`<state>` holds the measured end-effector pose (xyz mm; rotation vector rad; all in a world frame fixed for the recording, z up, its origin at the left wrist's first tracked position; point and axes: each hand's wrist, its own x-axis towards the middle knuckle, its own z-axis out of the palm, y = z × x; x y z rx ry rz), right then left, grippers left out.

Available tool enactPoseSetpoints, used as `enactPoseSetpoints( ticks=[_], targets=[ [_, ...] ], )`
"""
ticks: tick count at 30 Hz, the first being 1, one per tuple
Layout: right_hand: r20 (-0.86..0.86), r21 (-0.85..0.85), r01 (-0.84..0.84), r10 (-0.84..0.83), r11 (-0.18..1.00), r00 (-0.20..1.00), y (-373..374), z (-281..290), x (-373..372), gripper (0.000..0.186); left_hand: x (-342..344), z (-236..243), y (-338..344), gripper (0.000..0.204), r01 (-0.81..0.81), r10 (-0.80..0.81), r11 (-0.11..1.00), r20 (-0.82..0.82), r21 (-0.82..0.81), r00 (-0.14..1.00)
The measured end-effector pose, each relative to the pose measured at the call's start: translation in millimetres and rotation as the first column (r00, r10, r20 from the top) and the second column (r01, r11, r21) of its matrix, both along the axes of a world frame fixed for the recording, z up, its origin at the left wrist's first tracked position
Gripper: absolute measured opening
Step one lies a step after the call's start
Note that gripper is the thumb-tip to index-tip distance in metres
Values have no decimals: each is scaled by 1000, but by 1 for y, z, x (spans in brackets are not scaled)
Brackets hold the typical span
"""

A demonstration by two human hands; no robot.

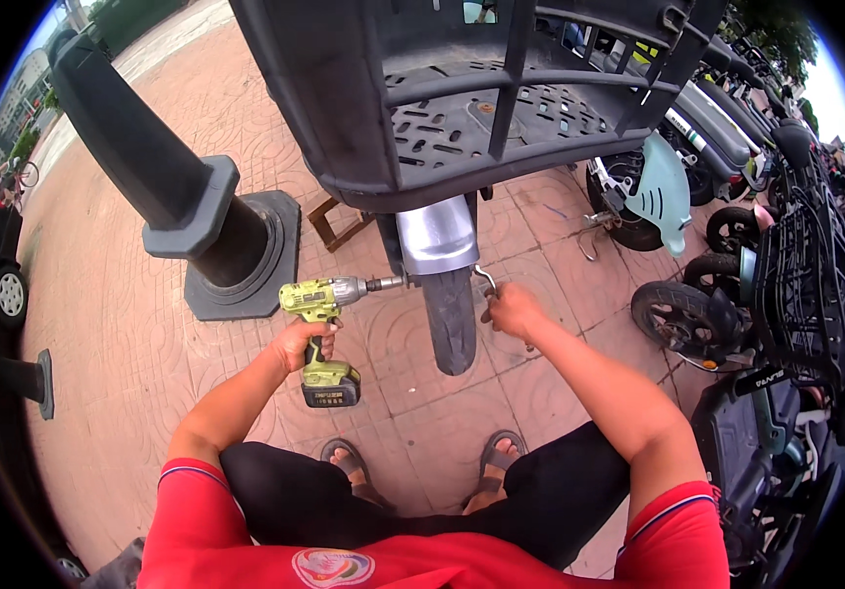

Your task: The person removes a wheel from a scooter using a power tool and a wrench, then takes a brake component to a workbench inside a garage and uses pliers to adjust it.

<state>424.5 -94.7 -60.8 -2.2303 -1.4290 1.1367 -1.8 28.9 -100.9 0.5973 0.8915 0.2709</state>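
My left hand (300,342) is wrapped round the grip of a yellow-green cordless impact wrench (312,297). Its socket (383,284) points right and meets the left side of the wheel's axle area. On the opposite side, my right hand (515,312) is closed on a bent metal wrench (485,278), whose upper end reaches the wheel's right side. Between both hands stands a black-tyred wheel (451,329) under a silver mudguard (439,236). Exactly how either tool sits on the fastener is too small to tell.
A large black basket (334,108) overhangs the wheel. Two stacked dark traffic cones (221,231) stand tilted at left, near a brown wooden frame (334,224). Parked scooters (687,319) crowd the right side. Reddish paving (412,422) lies under my sandalled feet.
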Motion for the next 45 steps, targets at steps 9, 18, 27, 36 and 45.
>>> enactPoseSetpoints(
  ticks=[9,18,27,36,45],
  targets=[
    [-314,-252,86,-166,964,935,30,44,-14,18,-12,-2,0,15,11,-11,1000,14,23,1000],
    [-63,119,-213,221,970,973,9,-14,-5,17,-8,-11,-1,19,16,-16,999,23,28,1000],
    [58,131,-178,172,975,983,9,-19,-5,16,-1,-14,14,21,27,-27,1000,23,-2,999],
    [368,-111,-313,331,943,869,13,3,-10,42,0,-28,16,23,103,-99,993,68,-61,993],
    [136,120,-227,211,966,968,5,-10,-3,23,-4,-32,14,43,65,-65,998,201,8,977]
  ],
)
